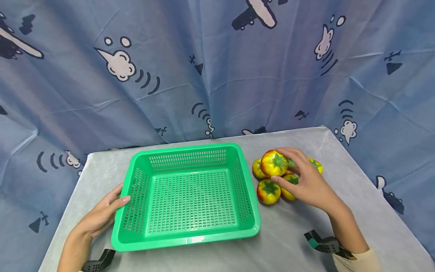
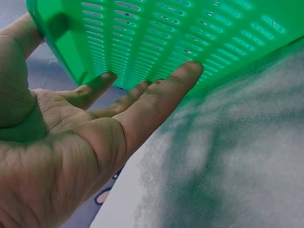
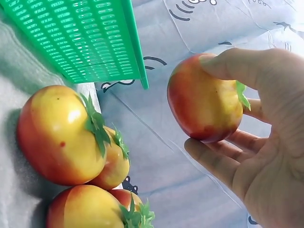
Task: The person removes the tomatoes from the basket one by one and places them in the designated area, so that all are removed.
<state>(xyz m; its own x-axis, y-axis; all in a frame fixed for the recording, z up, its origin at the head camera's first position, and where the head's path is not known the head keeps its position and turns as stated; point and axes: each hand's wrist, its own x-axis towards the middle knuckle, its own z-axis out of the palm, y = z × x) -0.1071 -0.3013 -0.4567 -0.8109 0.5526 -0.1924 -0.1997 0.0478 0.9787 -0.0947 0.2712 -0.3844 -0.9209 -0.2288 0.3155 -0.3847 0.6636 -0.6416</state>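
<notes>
A green plastic basket [image 1: 190,241] with slotted walls stands in the middle of the head view, nothing inside it. My left hand [image 1: 98,214] grips its left side, thumb over the rim and fingers along the outer wall [image 2: 156,52]. To the right of the basket, my right hand [image 1: 307,183] holds a yellow and red tomato [image 1: 273,163] between thumb and fingers. The right wrist view has this tomato [image 3: 204,102] raised off the table, its green leafy top facing the palm. Several similar tomatoes [image 1: 268,192] lie below and around that hand, some partly hidden by it.
A grey-white cloth covers the table [image 1: 285,241]. Behind it hangs a blue curtain [image 1: 210,56] with cartoon prints. Another tomato [image 1: 316,165] shows past the right hand's knuckles. Dark straps [image 1: 327,243] with cameras sit on both wrists.
</notes>
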